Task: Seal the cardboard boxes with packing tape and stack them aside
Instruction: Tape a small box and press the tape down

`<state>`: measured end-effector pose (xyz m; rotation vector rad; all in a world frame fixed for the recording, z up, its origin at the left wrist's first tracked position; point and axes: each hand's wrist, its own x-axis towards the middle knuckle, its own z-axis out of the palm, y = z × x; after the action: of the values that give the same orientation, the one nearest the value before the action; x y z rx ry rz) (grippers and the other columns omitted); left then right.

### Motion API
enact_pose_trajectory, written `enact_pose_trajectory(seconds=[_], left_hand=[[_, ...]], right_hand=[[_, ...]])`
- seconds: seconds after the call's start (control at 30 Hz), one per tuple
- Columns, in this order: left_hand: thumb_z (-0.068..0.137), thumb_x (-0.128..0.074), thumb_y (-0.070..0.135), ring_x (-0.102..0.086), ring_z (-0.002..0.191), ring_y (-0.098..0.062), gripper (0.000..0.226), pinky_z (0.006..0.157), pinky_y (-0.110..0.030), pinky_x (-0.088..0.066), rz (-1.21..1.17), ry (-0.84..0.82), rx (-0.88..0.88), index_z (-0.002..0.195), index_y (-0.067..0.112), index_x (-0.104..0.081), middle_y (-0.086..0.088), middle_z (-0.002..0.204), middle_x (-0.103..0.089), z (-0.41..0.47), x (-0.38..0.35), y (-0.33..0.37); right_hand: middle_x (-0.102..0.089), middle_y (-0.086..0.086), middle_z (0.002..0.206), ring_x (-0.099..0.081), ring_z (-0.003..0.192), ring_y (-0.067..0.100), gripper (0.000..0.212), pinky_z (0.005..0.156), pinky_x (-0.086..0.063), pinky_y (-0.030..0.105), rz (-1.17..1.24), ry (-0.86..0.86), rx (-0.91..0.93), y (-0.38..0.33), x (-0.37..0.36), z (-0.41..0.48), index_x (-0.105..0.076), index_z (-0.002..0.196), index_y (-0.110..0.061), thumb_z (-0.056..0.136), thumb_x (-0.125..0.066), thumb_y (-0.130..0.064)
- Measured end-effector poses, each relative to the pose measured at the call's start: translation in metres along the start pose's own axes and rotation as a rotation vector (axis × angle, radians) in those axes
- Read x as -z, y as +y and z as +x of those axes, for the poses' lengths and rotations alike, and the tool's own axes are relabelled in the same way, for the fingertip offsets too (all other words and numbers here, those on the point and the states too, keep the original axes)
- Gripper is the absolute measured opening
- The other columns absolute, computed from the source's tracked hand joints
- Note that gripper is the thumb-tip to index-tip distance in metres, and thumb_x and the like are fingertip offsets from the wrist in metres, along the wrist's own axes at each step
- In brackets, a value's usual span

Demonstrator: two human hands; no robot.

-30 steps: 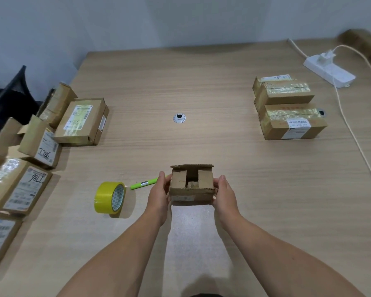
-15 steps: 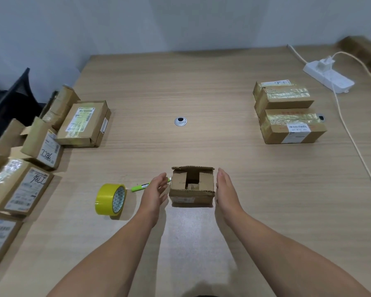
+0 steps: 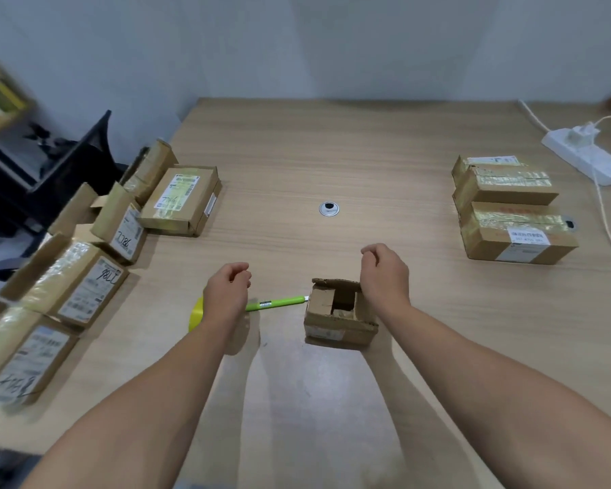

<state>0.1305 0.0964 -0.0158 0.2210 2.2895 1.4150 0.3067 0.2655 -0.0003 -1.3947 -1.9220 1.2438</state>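
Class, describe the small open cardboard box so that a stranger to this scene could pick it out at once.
On the wooden table, look to the near middle, by the person's right hand. There sits a small cardboard box, with a green pen pointing at its left side. Unlike the taped stack at the right, it stands alone with its top flaps unsealed.

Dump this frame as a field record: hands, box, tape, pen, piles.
left hand: loosely curled, holds nothing, covers most of the tape in view
right hand: loosely curled, holds nothing, over the box's far right corner
box: on the table, top gaping, no tape across it
tape: yellow roll, only its left edge shows
pen: green, lying flat, one end by the box's left side
sealed stack: taped boxes, far right
waiting boxes: along the left edge
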Motion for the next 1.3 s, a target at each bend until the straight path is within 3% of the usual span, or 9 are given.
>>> enact_pose_trajectory(seconds=[0.3, 0.4, 0.6, 0.77, 0.93, 1.07, 1.13, 1.2, 1.3], left_hand=[[0.097, -0.051, 0.016, -0.053, 0.125, -0.026, 0.039, 0.102, -0.034, -0.039, 0.372, 0.141, 0.036, 0.134, 0.010, -0.060, -0.008, 0.135, -0.061, 0.015, 0.048, -0.019], [0.098, -0.052, 0.024, -0.052, 0.125, -0.028, 0.038, 0.100, -0.035, -0.040, 0.341, 0.136, 0.167, 0.134, 0.012, -0.059, -0.008, 0.135, -0.060, 0.019, 0.059, -0.030], [0.097, -0.054, 0.048, -0.055, 0.106, -0.029, 0.039, 0.090, -0.037, -0.043, 0.314, -0.037, 0.298, 0.103, 0.011, -0.064, -0.008, 0.111, -0.062, 0.032, 0.066, -0.050], [0.095, -0.060, 0.038, -0.051, 0.076, -0.029, 0.039, 0.065, -0.034, -0.035, 0.227, -0.066, 0.263, 0.065, 0.016, -0.049, -0.002, 0.068, -0.050, 0.033, 0.068, -0.069], [0.072, -0.061, 0.048, -0.038, 0.061, -0.019, 0.036, 0.060, -0.033, -0.030, 0.096, -0.070, 0.235, 0.060, 0.020, -0.042, 0.005, 0.057, -0.037, 0.033, 0.071, -0.074], [0.070, -0.060, 0.041, -0.033, 0.059, -0.018, 0.033, 0.060, -0.033, -0.028, 0.003, -0.008, 0.191, 0.056, 0.020, -0.038, 0.008, 0.053, -0.033, 0.036, 0.064, -0.072], [0.071, -0.060, 0.038, -0.032, 0.058, -0.018, 0.033, 0.059, -0.034, -0.028, -0.039, 0.016, 0.167, 0.054, 0.021, -0.037, 0.008, 0.053, -0.032, 0.038, 0.063, -0.070], [0.071, -0.060, 0.036, -0.031, 0.057, -0.016, 0.032, 0.059, -0.034, -0.027, -0.062, 0.014, 0.148, 0.052, 0.022, -0.038, 0.007, 0.053, -0.032, 0.038, 0.063, -0.068], [0.071, -0.059, 0.031, -0.029, 0.056, -0.014, 0.032, 0.058, -0.032, -0.025, -0.101, 0.013, 0.124, 0.048, 0.023, -0.038, 0.008, 0.053, -0.030, 0.035, 0.068, -0.069]], right_hand=[[-0.066, -0.002, 0.095, -0.056, 0.091, 0.017, 0.028, 0.061, -0.037, 0.009, -0.036, -0.417, 0.173, -0.063, -0.086, -0.010, -0.071, 0.102, -0.010, 0.099, -0.043, -0.013], [-0.069, 0.004, 0.095, -0.060, 0.090, 0.023, 0.025, 0.070, -0.046, 0.026, 0.001, -0.550, 0.013, -0.061, -0.120, -0.016, -0.069, 0.094, -0.009, 0.095, -0.046, -0.019], [-0.053, 0.008, 0.075, -0.050, 0.063, 0.025, 0.015, 0.062, -0.041, 0.032, -0.006, -0.725, -0.340, -0.040, -0.178, -0.029, -0.053, 0.075, -0.016, 0.090, -0.049, -0.019], [-0.038, 0.007, 0.054, -0.035, 0.042, 0.020, 0.027, 0.054, -0.034, 0.026, 0.118, -0.722, -0.681, -0.020, -0.214, -0.049, -0.043, 0.071, -0.014, 0.091, -0.046, -0.032], [-0.033, 0.001, 0.064, -0.027, 0.045, 0.016, 0.031, 0.041, -0.029, 0.017, 0.280, -0.666, -0.865, -0.016, -0.234, -0.049, -0.042, 0.075, -0.020, 0.098, -0.043, -0.040], [-0.036, -0.004, 0.047, -0.031, 0.030, 0.011, 0.035, 0.032, -0.027, 0.015, 0.343, -0.622, -0.937, -0.021, -0.239, -0.041, -0.039, 0.069, -0.023, 0.100, -0.043, -0.040], [-0.051, -0.003, 0.045, -0.048, 0.031, 0.010, 0.036, 0.036, -0.038, 0.016, 0.408, -0.630, -0.958, -0.024, -0.240, -0.039, -0.050, 0.074, -0.020, 0.101, -0.043, -0.042], [-0.071, 0.007, 0.073, -0.069, 0.062, 0.019, 0.036, 0.063, -0.058, 0.029, 0.493, -0.659, -0.991, -0.027, -0.243, -0.038, -0.066, 0.098, -0.013, 0.100, -0.045, -0.042], [-0.070, 0.013, 0.101, -0.069, 0.091, 0.029, 0.035, 0.093, -0.055, 0.044, 0.571, -0.625, -1.033, -0.030, -0.241, -0.037, -0.065, 0.110, -0.007, 0.099, -0.052, -0.039]])
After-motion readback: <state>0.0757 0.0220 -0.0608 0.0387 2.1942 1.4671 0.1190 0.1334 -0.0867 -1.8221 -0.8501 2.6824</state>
